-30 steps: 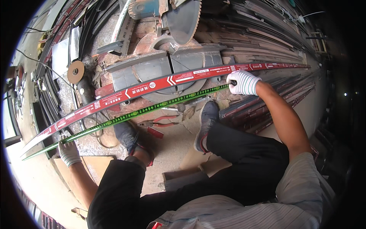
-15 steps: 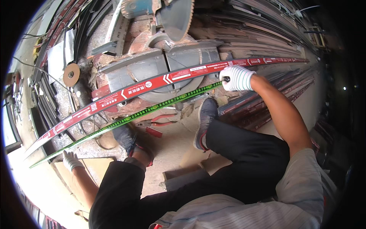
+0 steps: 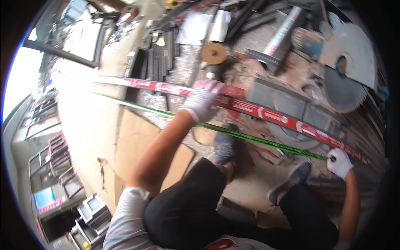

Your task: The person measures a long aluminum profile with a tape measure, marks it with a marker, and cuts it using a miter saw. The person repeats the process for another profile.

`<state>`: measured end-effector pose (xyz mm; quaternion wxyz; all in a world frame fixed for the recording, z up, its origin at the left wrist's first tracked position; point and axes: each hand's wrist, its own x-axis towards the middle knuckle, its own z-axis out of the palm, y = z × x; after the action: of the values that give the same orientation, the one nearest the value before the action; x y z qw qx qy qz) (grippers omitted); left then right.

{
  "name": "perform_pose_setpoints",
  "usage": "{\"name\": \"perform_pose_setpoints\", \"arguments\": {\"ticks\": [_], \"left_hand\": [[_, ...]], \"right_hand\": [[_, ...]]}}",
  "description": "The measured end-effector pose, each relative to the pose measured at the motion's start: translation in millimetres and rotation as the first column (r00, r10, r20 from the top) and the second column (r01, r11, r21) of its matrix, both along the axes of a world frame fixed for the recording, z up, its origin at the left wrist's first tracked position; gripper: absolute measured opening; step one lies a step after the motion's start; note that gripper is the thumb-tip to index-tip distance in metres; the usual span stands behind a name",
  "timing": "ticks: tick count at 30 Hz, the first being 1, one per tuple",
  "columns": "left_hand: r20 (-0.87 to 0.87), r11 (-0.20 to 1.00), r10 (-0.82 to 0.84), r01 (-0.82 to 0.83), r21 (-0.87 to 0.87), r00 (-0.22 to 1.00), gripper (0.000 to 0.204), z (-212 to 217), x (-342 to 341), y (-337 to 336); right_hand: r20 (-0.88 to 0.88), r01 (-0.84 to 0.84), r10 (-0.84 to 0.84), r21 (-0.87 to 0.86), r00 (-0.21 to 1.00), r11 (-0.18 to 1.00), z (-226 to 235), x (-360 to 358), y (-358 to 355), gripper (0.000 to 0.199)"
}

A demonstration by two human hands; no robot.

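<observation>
Strip (image 3: 273, 116), red-faced, runs alongside the green tape measure (image 3: 266, 142). I judge it light, springy, slick-faced; best held by both edges near midspan. Left hand (image 3: 202, 102) lies over it, grip too blurred to tell; right hand (image 3: 340, 162) is clamped on the tape's end.

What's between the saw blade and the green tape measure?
In the head view, the long red strip and part of the grey saw bed lie between the saw blade and the green tape measure.
</observation>
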<state>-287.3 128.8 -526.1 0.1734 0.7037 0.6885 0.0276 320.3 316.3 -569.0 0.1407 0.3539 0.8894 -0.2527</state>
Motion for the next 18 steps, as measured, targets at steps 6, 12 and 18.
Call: {"name": "perform_pose_setpoints", "arguments": {"ticks": [6, 12, 18], "left_hand": [[-0.117, 0.994, -0.094, 0.1, 0.044, 0.989, 0.063, -66.7, 5.3, 12.4], [-0.145, 0.998, -0.048, 0.054, 0.039, 0.988, 0.02, -84.1, 6.3, 8.5], [-0.218, 0.997, -0.07, 0.075, 0.014, 0.973, 0.016, -88.0, 8.6, 9.3]], "right_hand": [[0.041, 0.036, -0.035, -0.026, 0.999, 0.999, -16.9, 27.7, -0.1, 0.015], [0.063, 0.029, -0.027, -0.038, 0.998, 0.999, -20.7, 29.9, 6.0, 0.017], [0.013, 0.032, -0.032, -0.042, 0.999, 0.999, -18.5, 25.1, 5.3, 0.015]]}}
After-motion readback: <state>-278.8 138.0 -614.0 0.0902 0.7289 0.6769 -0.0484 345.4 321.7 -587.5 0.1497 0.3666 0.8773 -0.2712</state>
